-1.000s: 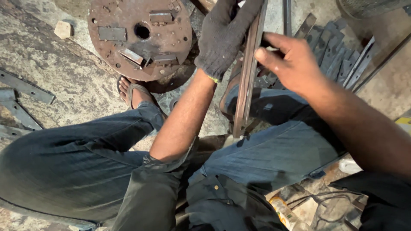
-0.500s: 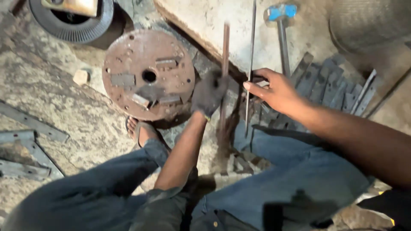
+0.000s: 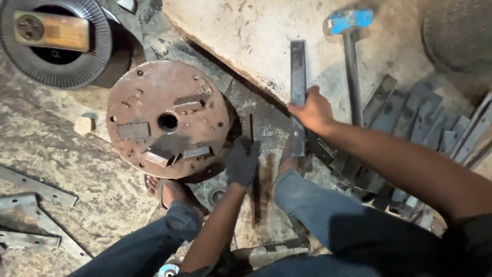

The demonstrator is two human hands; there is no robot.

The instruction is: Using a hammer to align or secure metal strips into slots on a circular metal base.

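Observation:
My right hand (image 3: 312, 112), bare, grips a flat steel bar (image 3: 298, 77) near its middle; the bar points away from me over a pale stone slab (image 3: 246, 36). My left hand (image 3: 242, 161), in a dark glove, is closed around a thin dark metal strip (image 3: 252, 128) that stands between my knees. A rusty round steel plate (image 3: 166, 120) with welded blocks and a centre hole lies just left of the gloved hand.
A blue-headed sledgehammer (image 3: 350, 31) lies on the slab. Several cut flat bars (image 3: 410, 123) are piled at the right. A wire spool (image 3: 54, 43) sits top left; angle brackets (image 3: 31, 205) lie at the lower left. My sandalled foot (image 3: 166, 190) rests below the plate.
The view has drawn back and shifted. My hands have separated: the right now holds its bar farther out over the slab, and the gloved left has lowered with the thin strip.

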